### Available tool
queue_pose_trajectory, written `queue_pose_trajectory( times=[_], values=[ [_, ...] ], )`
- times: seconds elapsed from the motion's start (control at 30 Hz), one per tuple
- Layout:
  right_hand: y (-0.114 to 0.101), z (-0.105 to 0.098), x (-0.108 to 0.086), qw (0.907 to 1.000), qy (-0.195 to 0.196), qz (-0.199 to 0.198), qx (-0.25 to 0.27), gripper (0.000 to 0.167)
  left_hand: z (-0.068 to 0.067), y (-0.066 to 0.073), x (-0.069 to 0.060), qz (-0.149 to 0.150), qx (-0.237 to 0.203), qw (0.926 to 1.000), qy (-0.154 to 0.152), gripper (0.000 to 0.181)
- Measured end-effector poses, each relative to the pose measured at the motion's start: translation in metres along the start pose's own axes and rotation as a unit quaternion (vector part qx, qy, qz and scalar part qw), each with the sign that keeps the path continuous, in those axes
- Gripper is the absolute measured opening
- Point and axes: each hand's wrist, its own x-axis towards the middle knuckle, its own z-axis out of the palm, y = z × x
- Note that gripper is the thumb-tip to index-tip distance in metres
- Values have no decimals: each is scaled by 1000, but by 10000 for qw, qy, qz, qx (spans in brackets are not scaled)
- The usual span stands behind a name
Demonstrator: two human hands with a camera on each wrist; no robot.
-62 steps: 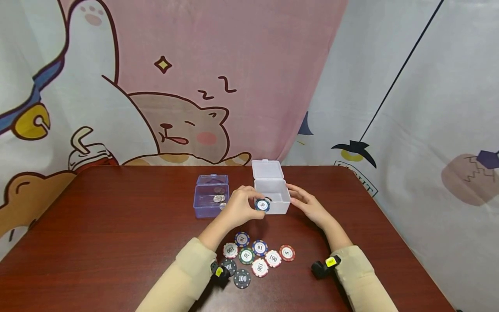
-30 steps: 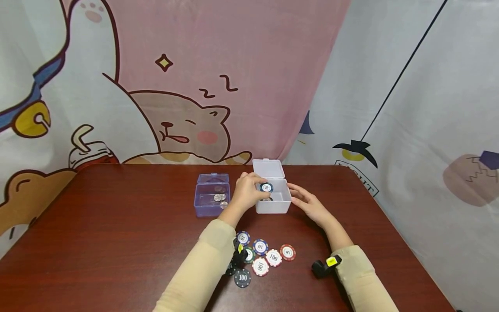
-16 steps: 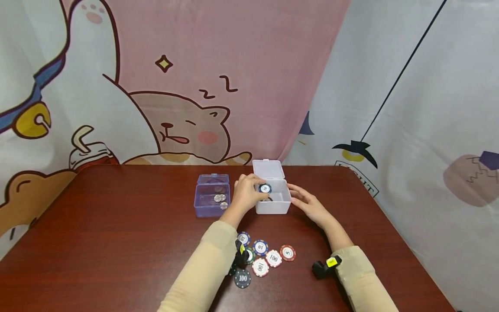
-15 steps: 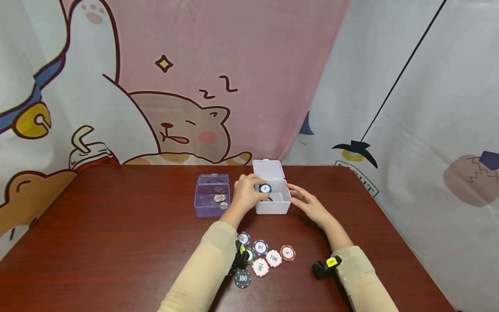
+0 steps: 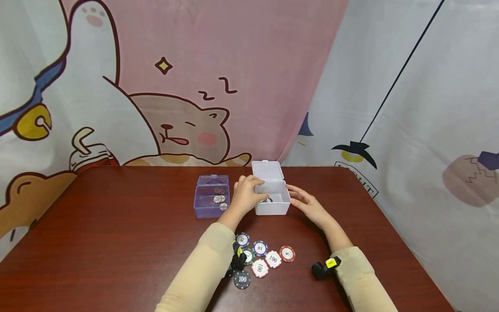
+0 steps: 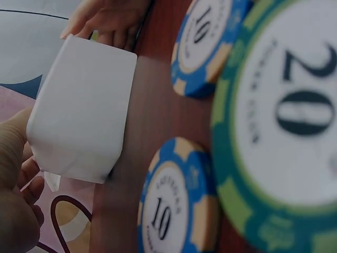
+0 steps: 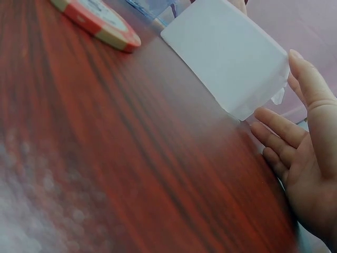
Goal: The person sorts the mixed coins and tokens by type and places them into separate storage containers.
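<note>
Over the left part of a white plastic box (image 5: 274,209) with its lid raised, my left hand (image 5: 245,196) spreads thumb and forefinger with nothing between them. Inside that box, part of a poker chip (image 5: 269,199) shows beside the thumb; the rest is hidden. My right hand (image 5: 312,210) rests its fingertips on the box's right side, fingers fairly straight. In the right wrist view the same box (image 7: 226,58) stands against the fingertips of the right hand (image 7: 310,153). The left wrist view has the left hand (image 6: 16,179) at the box's rim.
A translucent blue box (image 5: 206,211), lid raised, holds several silver coins (image 5: 219,199) left of the white box. Nearer lie several poker chips, among them a red one (image 5: 287,254), a black one (image 5: 242,280) and a green one (image 6: 284,105), partly under the left wrist camera.
The left hand carried a dark blue-rimmed poker chip from the white box's front edge to over its inside, then let it go. The right hand has stayed at the box's side.
</note>
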Motion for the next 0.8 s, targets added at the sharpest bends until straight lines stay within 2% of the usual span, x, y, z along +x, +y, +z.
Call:
queue_pose_trajectory(
  times=[0.1,0.23,0.33,0.63,0.8],
  values=[
    [-12,3,-2,10000,-35,40,21,50,-4,-1,-4,98,-225,9996,102,45],
    [-13,3,-2,10000,-36,26,-16,50,-9,-2,-9,351,-600,9972,289,45],
    [-14,2,-3,10000,-33,13,-27,49,-14,-2,-14,461,-763,9955,319,47],
    [-14,2,-3,10000,-26,41,-61,49,-26,1,-30,601,-1085,9920,244,48],
    [-15,3,-3,10000,-14,51,-61,49,-34,4,-41,800,-1040,9914,-28,50]
  ],
)
